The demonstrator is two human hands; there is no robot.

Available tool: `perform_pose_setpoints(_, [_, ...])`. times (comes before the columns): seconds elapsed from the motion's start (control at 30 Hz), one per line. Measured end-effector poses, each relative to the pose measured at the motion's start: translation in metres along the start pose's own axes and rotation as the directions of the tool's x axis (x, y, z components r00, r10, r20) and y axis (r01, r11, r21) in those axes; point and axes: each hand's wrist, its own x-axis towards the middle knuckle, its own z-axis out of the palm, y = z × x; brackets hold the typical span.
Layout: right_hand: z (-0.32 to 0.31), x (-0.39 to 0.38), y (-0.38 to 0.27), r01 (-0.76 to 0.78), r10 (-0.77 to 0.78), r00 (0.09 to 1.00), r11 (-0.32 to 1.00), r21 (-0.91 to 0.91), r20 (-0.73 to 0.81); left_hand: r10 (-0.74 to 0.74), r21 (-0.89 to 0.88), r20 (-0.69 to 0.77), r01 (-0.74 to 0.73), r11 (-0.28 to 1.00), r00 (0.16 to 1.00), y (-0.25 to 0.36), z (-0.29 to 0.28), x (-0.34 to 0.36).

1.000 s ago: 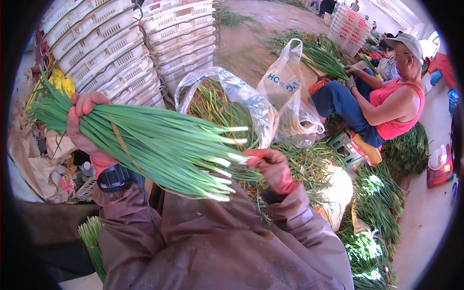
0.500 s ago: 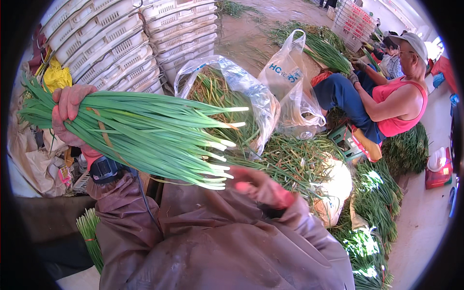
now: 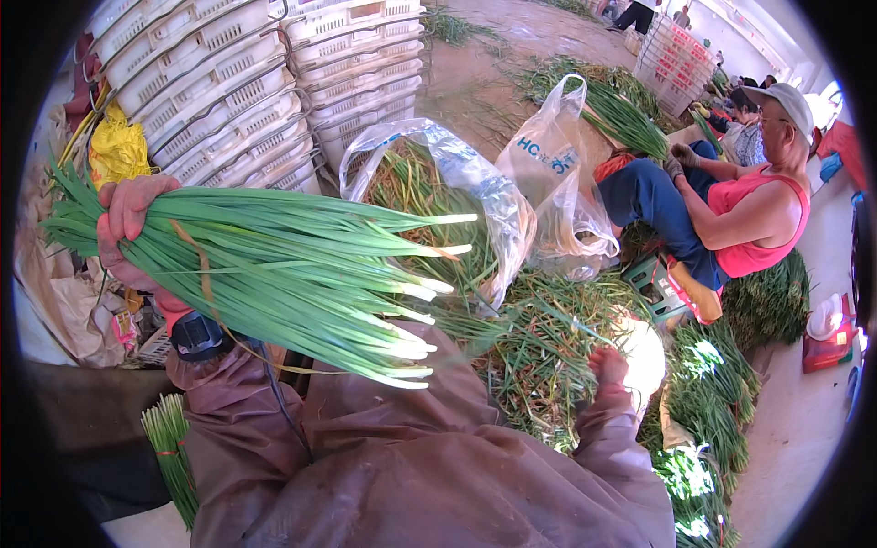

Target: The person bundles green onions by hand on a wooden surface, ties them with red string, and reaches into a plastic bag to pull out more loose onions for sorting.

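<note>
My left hand (image 3: pixel 132 219), in a pinkish glove, is closed around a large bunch of garlic chives (image 3: pixel 301 265). The bunch lies level across my front, leafy tops at the left and pale cut ends toward the right. A dry brown leaf (image 3: pixel 196 260) hangs over it and trails below. My right hand (image 3: pixel 610 367) is out to the right, away from the bunch, over the pile of loose leaves (image 3: pixel 530 356) beside a sunlit pale sack (image 3: pixel 642 354). Its fingers look curled; whatever they hold, if anything, cannot be made out.
Stacked white plastic crates (image 3: pixel 361 73) stand ahead at the left. Clear plastic bags (image 3: pixel 548 155) with leaf waste sit ahead. A seated co-worker (image 3: pixel 749 201) handles chives at the right. Bundled chives (image 3: pixel 713 384) lie along the right; a tied bundle (image 3: pixel 169 447) stands at my lower left.
My right hand has moved from beside the pale cut ends out to the right over the loose leaves. The held bunch has tilted slightly, its cut ends lower.
</note>
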Motion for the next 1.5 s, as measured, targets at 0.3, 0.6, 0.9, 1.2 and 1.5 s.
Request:
perform_pose_setpoints(0.3, [0.179,-0.098,-0.119,0.09,-0.241,0.619,0.967,0.238,0.747,-0.021,0.315,-0.147,0.067,0.947,0.989,-0.029,0.005,0.004])
perform_pose_setpoints(0.6, [0.231,-0.107,-0.198,0.012,-0.236,0.619,0.957,0.291,0.75,0.15,0.769,-0.519,0.383,0.512,0.841,-0.043,0.004,0.025])
perform_pose_setpoints(0.9, [0.112,-0.041,-0.116,-0.086,0.249,0.87,0.926,-0.367,0.426,0.265,0.841,-0.462,0.323,0.434,0.846,-0.06,-0.004,0.03])
perform_pose_setpoints(1.2, [0.277,-0.101,-0.206,0.389,-0.346,0.738,0.92,0.054,0.579,0.204,0.851,-0.426,0.314,0.421,0.881,-0.097,0.034,0.024])
perform_pose_setpoints(1.5, [0.197,-0.049,-0.141,0.157,-0.113,0.89,0.985,-0.065,0.442,0.245,0.775,-0.572,0.417,0.476,0.783,-0.06,0.01,0.034])
